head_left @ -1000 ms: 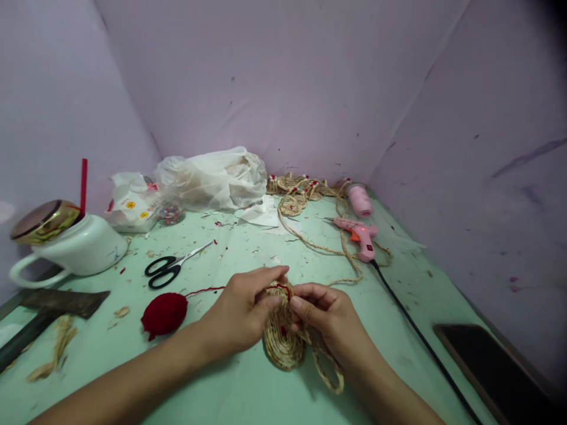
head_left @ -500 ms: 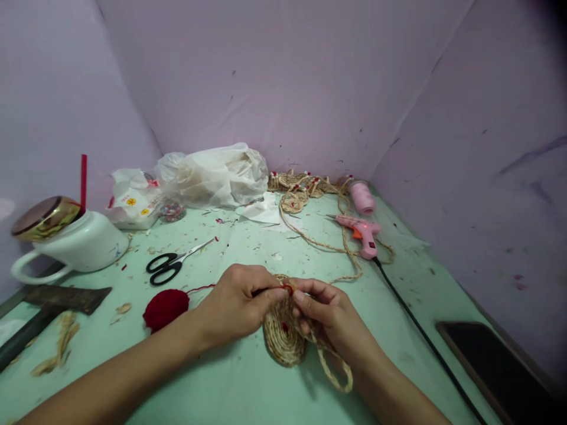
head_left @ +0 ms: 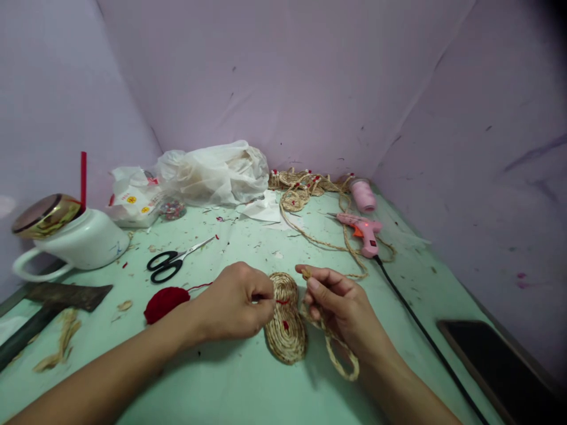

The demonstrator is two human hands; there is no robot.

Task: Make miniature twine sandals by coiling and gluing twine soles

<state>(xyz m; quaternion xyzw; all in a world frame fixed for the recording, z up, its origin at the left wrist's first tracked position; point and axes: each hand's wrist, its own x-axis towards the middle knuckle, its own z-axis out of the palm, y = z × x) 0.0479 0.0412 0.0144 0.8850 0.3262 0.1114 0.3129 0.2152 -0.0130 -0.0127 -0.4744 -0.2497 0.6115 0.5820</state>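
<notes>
A sole-shaped piece of coiled straw braid (head_left: 286, 339) lies on the table between my hands, with a small red spot on its lower half. My left hand (head_left: 243, 301) is closed in a pinch on red yarn; a short red strand crosses the coil beside its fingertips. Behind that hand the yarn runs to a red yarn ball (head_left: 166, 304). My right hand (head_left: 332, 295) pinches the end of a straw braid (head_left: 307, 273) between thumb and forefinger, just right of the coil. A loop of the braid hangs below that palm.
Black-handled scissors (head_left: 170, 262), a hammer (head_left: 66, 298) and a white mug (head_left: 84, 242) lie at left. A pink glue gun (head_left: 363, 230) with a black cord and a phone (head_left: 496, 372) are at right. Plastic bags (head_left: 217, 171) and more braided pieces (head_left: 305, 183) line the back.
My hands have moved apart: the right one slightly rightward with the braid end, the left slightly leftward. The upper part of the coil now shows between them.
</notes>
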